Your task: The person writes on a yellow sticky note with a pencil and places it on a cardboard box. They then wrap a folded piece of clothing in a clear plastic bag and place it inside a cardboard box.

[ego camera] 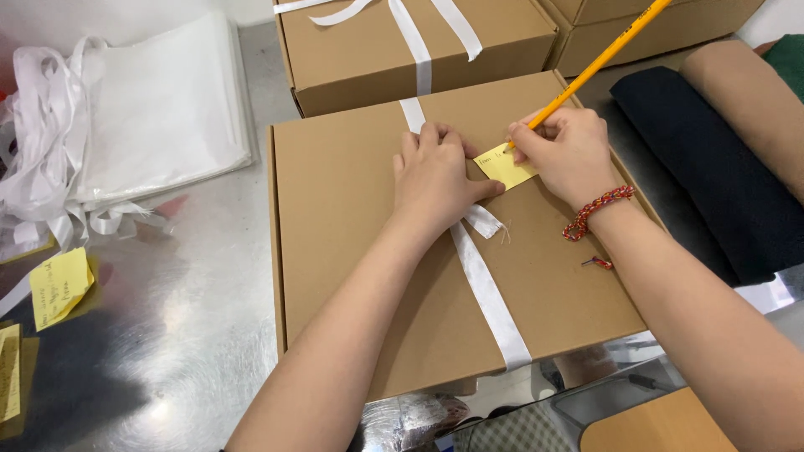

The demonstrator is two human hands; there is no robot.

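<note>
- The large brown cardboard box [352, 251] lay flat on the shiny metal counter [193, 318], with a white ribbon [490, 301] running across its lid.
- A small yellow sticky note [505, 167] sat on the box lid, just beside the ribbon.
- The left hand [435, 180] rested flat on the lid over the ribbon, fingers spread narrowly, its thumb touching the note's lower edge.
- The right hand [569, 155] was closed around a yellow pencil [599, 60], whose tip touched the note's upper edge.
- A woven red bracelet [596, 211] circled the right wrist, above the lid.
- A second ribboned cardboard box [352, 59] stood just beyond the large box, touching or nearly touching it.
- To the left of the large box lay a stack of white bags [159, 109] with loose white ribbons [38, 134].
- More yellow notes [59, 285] lay on the counter, well apart from the large box.
- Dark blue fabric [712, 176] and tan fabric [754, 100] lay to the right of the large box.
</note>
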